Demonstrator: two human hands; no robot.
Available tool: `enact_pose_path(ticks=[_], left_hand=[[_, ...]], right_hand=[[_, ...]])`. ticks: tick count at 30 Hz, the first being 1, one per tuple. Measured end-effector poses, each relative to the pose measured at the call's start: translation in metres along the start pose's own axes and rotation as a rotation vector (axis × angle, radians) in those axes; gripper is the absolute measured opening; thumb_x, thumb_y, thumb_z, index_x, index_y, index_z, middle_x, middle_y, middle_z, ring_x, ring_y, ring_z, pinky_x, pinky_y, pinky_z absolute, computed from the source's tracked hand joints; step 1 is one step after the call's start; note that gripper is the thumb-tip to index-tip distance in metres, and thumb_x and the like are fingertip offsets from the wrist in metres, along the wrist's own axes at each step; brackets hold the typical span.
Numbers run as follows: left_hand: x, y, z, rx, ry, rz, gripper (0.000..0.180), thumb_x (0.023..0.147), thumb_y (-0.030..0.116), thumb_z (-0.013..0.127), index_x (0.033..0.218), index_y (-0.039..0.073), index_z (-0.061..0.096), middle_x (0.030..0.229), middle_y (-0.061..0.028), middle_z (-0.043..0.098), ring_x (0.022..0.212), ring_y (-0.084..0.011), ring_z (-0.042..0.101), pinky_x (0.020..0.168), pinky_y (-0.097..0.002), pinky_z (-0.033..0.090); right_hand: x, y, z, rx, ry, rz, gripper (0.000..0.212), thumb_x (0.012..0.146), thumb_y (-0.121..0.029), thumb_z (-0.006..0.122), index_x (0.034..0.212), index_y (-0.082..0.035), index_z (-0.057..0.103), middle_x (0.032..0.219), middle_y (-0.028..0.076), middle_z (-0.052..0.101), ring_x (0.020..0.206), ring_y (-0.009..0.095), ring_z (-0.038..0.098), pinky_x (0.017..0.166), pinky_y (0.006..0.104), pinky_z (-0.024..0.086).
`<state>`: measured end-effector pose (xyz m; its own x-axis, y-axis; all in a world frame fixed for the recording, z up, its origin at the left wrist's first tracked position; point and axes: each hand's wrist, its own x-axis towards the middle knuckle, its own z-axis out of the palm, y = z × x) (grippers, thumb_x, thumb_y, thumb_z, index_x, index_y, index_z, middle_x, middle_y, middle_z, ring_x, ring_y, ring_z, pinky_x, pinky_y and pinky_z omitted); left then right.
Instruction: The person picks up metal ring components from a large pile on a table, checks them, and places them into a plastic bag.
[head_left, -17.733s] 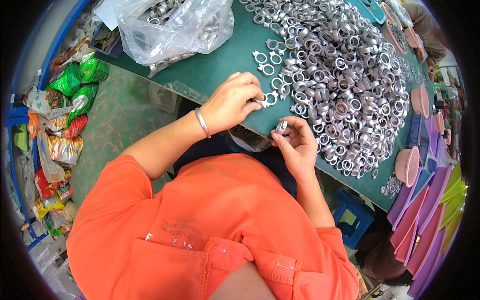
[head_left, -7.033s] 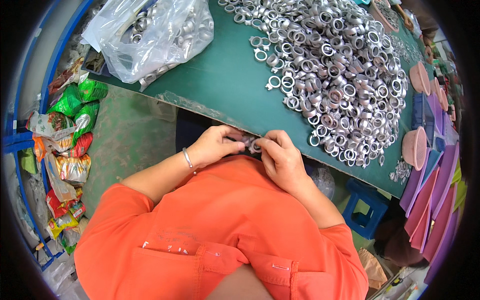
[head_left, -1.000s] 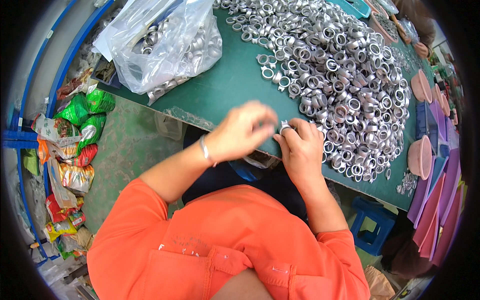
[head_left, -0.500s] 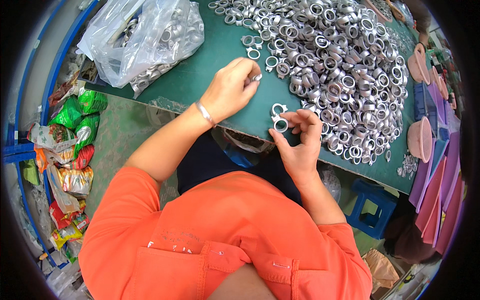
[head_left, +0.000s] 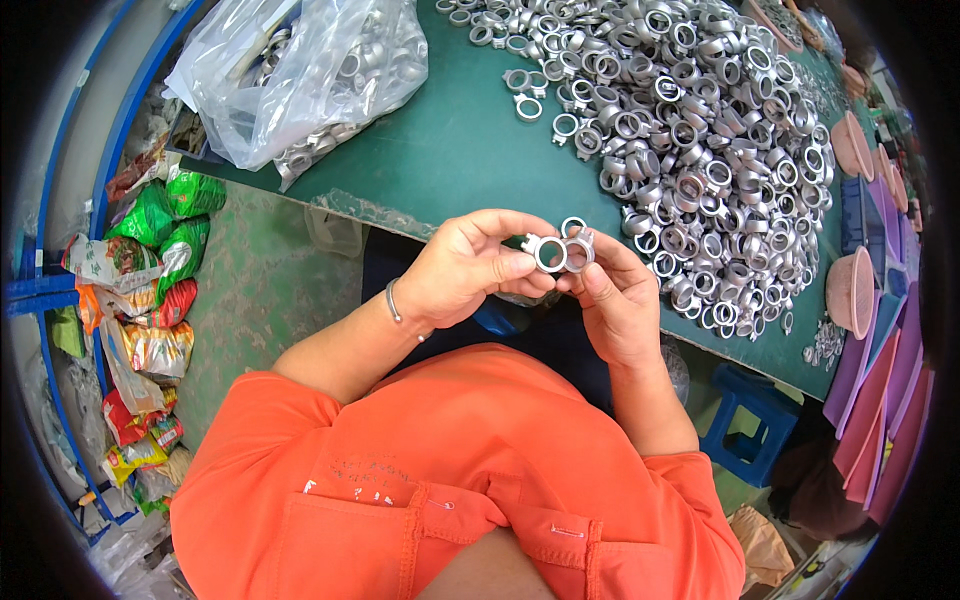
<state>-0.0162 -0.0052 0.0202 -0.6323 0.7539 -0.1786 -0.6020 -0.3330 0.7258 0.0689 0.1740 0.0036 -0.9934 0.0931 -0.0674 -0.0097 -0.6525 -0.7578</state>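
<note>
My left hand (head_left: 468, 268) pinches a silver metal ring with a small lug (head_left: 549, 256) between thumb and fingers. Right against it, my right hand (head_left: 622, 302) grips another metal ring (head_left: 580, 254) of the same kind. One more ring (head_left: 573, 226) shows just behind these two; whether it is held or lies on the table, I cannot tell. Both hands meet at the near edge of the green table (head_left: 450, 165). A large heap of similar metal rings (head_left: 690, 150) spreads to their right and beyond.
A clear plastic bag (head_left: 300, 85) with more rings stands at the table's far left. Pink baskets (head_left: 850, 292) line the right side, with small metal parts (head_left: 824, 344) nearby. A blue stool (head_left: 750, 424) is below the table; colourful packages (head_left: 160, 345) fill the left shelf.
My left hand has come back from the table toward me and to the right, bringing its ring up to my right hand's. The fingers of both hands now meet around the rings.
</note>
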Motion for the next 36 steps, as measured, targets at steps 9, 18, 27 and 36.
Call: enact_pose_path(ticks=[9,18,27,36], left_hand=[[-0.02,0.0,0.008,0.131,0.056,-0.072,0.02,0.092,0.006,0.055,0.111,0.0,0.052,0.116,-0.0177,0.057,0.094,-0.0253,0.066,0.072,-0.0334,0.06],[-0.031,-0.035,-0.029,-0.394,0.053,-0.563,0.027,0.097,0.02,0.046,0.113,0.0,0.053,0.102,-0.0127,0.062,0.087,-0.0242,0.067,0.067,-0.0338,0.058],[0.014,-0.09,-0.082,-0.301,0.375,-0.482,0.035,0.097,0.026,0.043,0.121,0.002,0.051,0.112,-0.0147,0.057,0.102,-0.0277,0.059,0.095,-0.0434,0.048],[-0.013,-0.052,-0.048,0.093,0.075,-0.446,0.029,0.092,0.02,0.058,0.115,0.002,0.059,0.1,-0.0111,0.064,0.087,-0.018,0.064,0.075,-0.0281,0.053]], right_hand=[[-0.015,-0.005,0.02,-0.646,0.062,0.053,0.022,0.091,0.004,0.048,0.109,0.005,0.06,0.094,0.007,0.062,0.07,0.01,0.06,0.057,0.0216,0.05],[-0.012,-0.011,0.026,-1.377,-0.152,-0.38,0.024,0.085,-0.009,0.064,0.107,-0.002,0.062,0.092,0.015,0.056,0.074,0.028,0.061,0.064,0.0339,0.051],[0.01,-0.009,0.013,-1.574,-0.037,-0.44,0.019,0.077,-0.012,0.073,0.085,-0.003,0.059,0.087,0.013,0.054,0.074,0.032,0.058,0.061,0.0365,0.049],[-0.008,-0.009,0.003,-0.319,-0.093,-0.049,0.011,0.084,0.01,0.06,0.088,0.001,0.056,0.118,0.014,0.055,0.096,0.016,0.06,0.084,0.029,0.052]])
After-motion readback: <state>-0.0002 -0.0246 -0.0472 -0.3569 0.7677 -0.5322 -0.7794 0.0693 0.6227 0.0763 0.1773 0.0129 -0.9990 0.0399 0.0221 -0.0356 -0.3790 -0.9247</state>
